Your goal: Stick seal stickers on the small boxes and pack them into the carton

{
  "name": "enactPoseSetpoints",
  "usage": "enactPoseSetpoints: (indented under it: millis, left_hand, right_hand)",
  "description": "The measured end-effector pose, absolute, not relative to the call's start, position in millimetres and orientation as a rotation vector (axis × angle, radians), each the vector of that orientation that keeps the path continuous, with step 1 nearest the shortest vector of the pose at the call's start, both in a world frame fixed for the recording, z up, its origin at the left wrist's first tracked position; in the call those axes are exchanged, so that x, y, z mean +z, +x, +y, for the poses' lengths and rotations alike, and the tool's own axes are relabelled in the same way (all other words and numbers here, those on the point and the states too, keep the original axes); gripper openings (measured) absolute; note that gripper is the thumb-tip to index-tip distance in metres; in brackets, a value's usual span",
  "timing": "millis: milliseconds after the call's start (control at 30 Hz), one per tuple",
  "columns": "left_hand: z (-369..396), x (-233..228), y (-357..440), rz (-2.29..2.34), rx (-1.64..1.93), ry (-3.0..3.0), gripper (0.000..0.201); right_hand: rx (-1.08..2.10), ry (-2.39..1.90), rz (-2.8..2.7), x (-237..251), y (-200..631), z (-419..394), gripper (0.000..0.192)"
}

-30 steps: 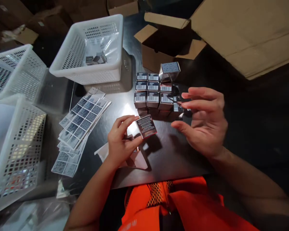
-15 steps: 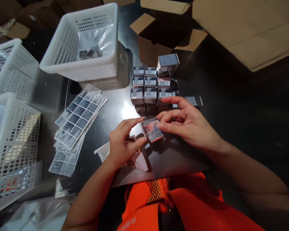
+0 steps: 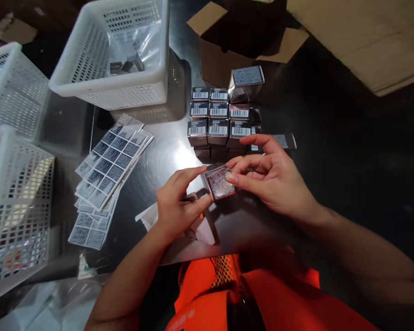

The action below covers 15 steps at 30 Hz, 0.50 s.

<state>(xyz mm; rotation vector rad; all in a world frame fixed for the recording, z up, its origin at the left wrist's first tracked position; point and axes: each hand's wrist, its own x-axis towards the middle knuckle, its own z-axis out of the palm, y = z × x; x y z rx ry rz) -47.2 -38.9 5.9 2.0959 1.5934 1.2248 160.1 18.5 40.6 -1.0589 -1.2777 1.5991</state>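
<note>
Just above the near edge of the dark, glossy table [image 3: 179, 151], the head view shows a small, shiny, silver-sided carton [image 3: 221, 183] held between both hands. Its upturned face carries a square label with a speckled code pattern, tinged reddish. The left hand [image 3: 175, 206] pinches the carton's left side between thumb and forefinger; the right hand [image 3: 274, 177] is closed on its right edge, fingertips pressing the label. Behind it stands a block of like cartons with barcode labels [image 3: 219, 119], one tilted carton [image 3: 246, 82] on top. To the left lie fanned sheets of grey code stickers [image 3: 108, 172], beyond them a white perforated plastic basket [image 3: 89, 87].

Half a second ago the carton sat a touch lower, and both hands gripped it as now. A second ago the left hand held it alone, a printed text face upward, the right hand open and apart.
</note>
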Motion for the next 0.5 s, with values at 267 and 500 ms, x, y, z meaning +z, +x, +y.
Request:
enactPoseSetpoints:
  millis: [267, 500]
  left_hand:
    - [-39.6, 6.6, -47.0, 1.606, 1.207, 2.11, 0.039]
    - [-40.1, 4.7, -46.7, 1.608, 1.227, 2.149, 0.039]
  right_hand:
    - [1.61, -1.073, -1.26, 42.1, 159.9, 18.5, 0.065]
    - [1.607, -1.077, -1.245, 41.2, 159.3, 18.5, 0.064]
